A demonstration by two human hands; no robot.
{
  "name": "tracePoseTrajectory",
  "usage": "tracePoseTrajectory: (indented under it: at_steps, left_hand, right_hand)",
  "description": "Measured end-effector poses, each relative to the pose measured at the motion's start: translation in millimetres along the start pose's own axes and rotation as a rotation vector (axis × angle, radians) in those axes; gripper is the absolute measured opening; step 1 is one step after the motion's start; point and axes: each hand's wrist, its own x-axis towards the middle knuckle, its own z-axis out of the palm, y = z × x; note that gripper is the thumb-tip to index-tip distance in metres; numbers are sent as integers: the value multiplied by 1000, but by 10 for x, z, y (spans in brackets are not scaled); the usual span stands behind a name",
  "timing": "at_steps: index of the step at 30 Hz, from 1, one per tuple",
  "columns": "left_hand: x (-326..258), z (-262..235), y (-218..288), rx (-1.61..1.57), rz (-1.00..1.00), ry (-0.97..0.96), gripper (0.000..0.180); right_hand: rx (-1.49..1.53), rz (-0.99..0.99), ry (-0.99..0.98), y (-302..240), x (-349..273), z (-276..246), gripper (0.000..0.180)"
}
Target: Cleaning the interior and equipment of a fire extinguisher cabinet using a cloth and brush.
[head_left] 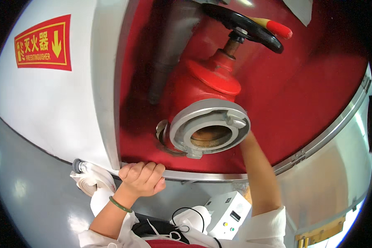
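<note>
A red hydrant valve [211, 78] stands inside a red-lined cabinet. Its grey metal hose coupling [175, 128] faces me, with a rusty bore. On top is a black handwheel [246, 27]; a yellow piece with a red end [279, 29] sits behind it. My left hand [142, 178], with a green bangle at its wrist, is closed in a fist against the cabinet's lower left edge; whether it grips anything is hidden. My right forearm [260, 177] reaches up into the cabinet, beside the coupling. Behind the coupling, my right hand is out of sight, its fingers hidden.
A rolled white hose [91, 180] with a dark end coupling lies on the grey floor at left. A white box with buttons [229, 215] stands below the cabinet. At right is the cabinet's hinged door [322, 182]. The white side panel [66, 107] bears a red sign.
</note>
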Motion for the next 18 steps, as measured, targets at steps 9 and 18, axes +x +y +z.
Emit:
tracePoseTrajectory:
  at_steps: [9, 18]
  left_hand:
    - [-25, -28, 16, 6, -7, 1, 22]
    - [-37, 45, 16, -9, 23, 15, 23]
  right_hand:
    - [-68, -39, 112, -680, -244, 59, 51]
    - [-204, -137, 255, -1106, -389, 394, 53]
